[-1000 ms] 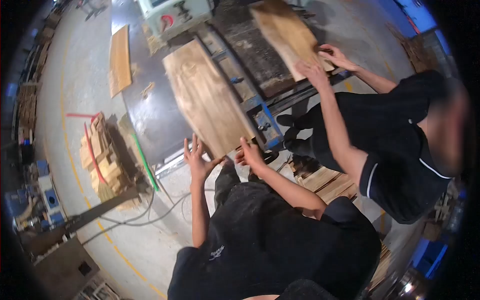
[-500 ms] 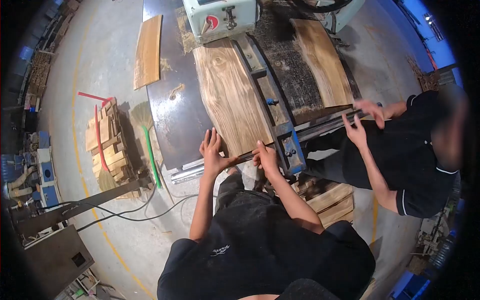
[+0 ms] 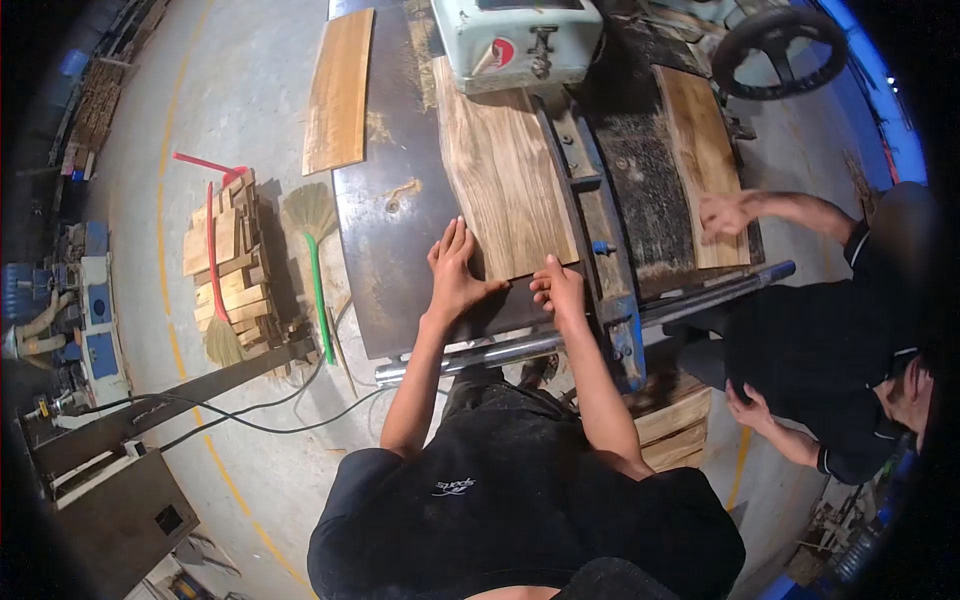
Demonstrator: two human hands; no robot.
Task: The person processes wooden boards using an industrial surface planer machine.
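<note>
A wooden board (image 3: 508, 185) with dark wavy grain lies flat on the metal machine table (image 3: 400, 270), its far end under the pale green machine head (image 3: 520, 45). At the near left corner is my left hand (image 3: 457, 280), its fingers stretched along the board's left edge and its thumb pointing along the near end. My right hand (image 3: 562, 293) touches the near end by the right corner. Its thumb is up at the board's edge, apart from the loosely curled fingers. Neither hand is wrapped round the board.
A blue-edged guide rail (image 3: 590, 200) runs along the board's right side. Another board (image 3: 715, 165) lies beyond it, under a co-worker's hand (image 3: 725, 215). One more board (image 3: 340, 90) lies at the table's left. Stacked wood (image 3: 240, 290), a green-handled broom (image 3: 318, 290) and cables (image 3: 260, 420) are on the floor.
The board has slid farther under the machine head, with both my hands following its near end. The co-worker has leaned down and put one hand on the right board. My view has shifted.
</note>
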